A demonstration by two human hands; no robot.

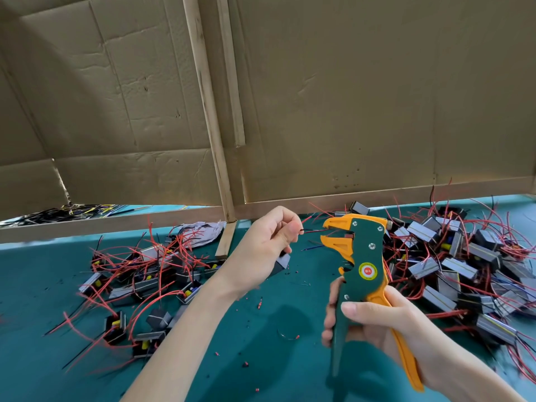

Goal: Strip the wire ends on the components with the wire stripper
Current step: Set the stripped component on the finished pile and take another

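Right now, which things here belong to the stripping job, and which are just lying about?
In the job: wire stripper, gripped by right hand; red wire, pinched by left hand; its component; left component pile; right component pile.
Lying about: crumpled paper; insulation scraps; black and yellow wires, far left.

Components (pixel 452 262) right; wire stripper (pixel 361 274) left

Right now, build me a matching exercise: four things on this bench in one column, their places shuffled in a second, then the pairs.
Things
1 wire stripper
2 red wire
3 crumpled paper
4 bigger component pile

Places
a on the green mat, right of the stripper
b gripped by the right hand
c beside the wooden post
d pinched by the left hand

Pairs: 1-b, 2-d, 3-c, 4-a
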